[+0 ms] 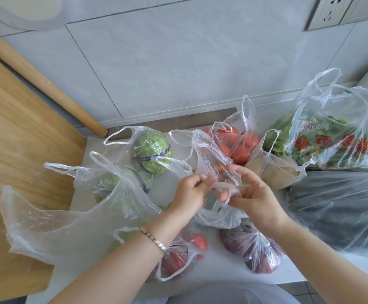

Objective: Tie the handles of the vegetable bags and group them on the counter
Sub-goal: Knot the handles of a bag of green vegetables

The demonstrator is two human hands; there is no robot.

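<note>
Gripping twisted handles of clear thin plastic bag [211,154] between fingers of left hand [189,191] and right hand [257,196].

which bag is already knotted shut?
The bag of purple vegetables nearest the person, just below the right hand: its top is gathered into a knot. The rest have loose handle loops.

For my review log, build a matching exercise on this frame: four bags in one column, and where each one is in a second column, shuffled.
Bags:
1. cabbage bag
2. tomato bag
3. red-printed bag
4. crumpled clear bag

Places:
A. held by the left hand and right hand
B. next to the wooden board
C. far right, by the wall
D. mid-counter, behind the hands

Pairs: 1-B, 2-D, 3-C, 4-A
</note>
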